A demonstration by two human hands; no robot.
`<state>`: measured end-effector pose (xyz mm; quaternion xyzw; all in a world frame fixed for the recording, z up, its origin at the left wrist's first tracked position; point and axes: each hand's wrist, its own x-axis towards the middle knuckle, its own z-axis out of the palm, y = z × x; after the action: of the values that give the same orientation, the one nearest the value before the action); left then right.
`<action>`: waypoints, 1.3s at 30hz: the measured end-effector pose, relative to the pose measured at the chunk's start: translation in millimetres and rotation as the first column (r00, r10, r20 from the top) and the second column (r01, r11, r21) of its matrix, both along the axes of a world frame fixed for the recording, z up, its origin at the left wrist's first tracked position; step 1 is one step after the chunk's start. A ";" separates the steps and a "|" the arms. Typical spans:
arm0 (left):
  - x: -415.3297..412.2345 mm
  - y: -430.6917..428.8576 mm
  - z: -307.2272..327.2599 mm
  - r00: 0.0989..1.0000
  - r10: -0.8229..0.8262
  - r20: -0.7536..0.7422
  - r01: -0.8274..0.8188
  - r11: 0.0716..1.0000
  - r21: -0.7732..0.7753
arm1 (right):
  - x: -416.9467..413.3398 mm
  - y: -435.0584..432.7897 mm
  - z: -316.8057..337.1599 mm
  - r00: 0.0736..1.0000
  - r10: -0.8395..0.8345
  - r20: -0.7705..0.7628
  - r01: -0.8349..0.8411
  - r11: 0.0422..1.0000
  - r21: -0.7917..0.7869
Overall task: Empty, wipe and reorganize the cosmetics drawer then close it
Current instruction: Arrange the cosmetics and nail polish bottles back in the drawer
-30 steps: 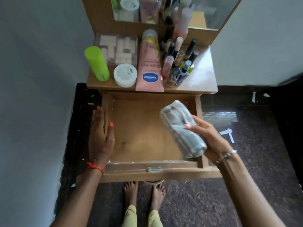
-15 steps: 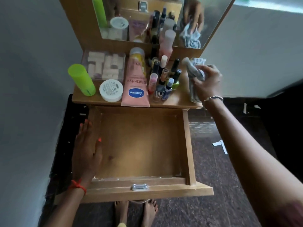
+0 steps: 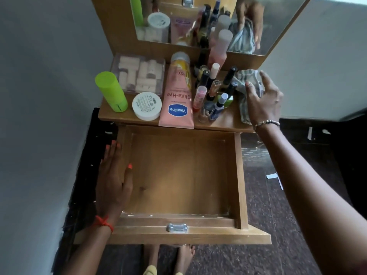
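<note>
The drawer (image 3: 237, 175) is sitting pulled out at 6 o'clock. The left hand (image 3: 114, 181) is resting flat, fingers straight, on its 9 o'clock wall. The right hand (image 3: 262, 100) is spreading relaxed fingers over the striped cloth (image 3: 244, 108) at 2 o'clock on the surface (image 3: 224, 121).

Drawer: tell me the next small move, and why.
Probably move the right hand from the cloth to the Vaseline tube and lay it in the drawer. The drawer is bare, the cloth lies on the tabletop under that open hand, and the left hand rests on the drawer's side.
</note>
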<state>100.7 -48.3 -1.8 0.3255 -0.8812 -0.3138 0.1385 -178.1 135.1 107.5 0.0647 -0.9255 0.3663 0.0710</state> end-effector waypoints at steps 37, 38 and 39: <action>-64.9 -58.3 96.3 0.846 0.161 -0.508 -0.019 0.962 0.273 | 136.4 -183.2 -1.7 0.843 0.535 -0.044 -0.529 0.815 -0.236; -60.2 -58.5 98.7 0.844 0.154 -0.514 -0.001 0.958 0.285 | 140.4 -178.0 0.4 0.845 0.531 -0.056 -0.527 0.812 -0.252; -54.3 -58.4 100.5 0.843 0.149 -0.518 0.017 0.953 0.302 | 145.2 -171.5 1.6 0.846 0.530 -0.063 -0.525 0.806 -0.273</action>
<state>46.4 -106.7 98.7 0.2725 -0.7389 -0.5147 0.3389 -32.9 -36.4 109.1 0.3056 -0.8102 0.4991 -0.0326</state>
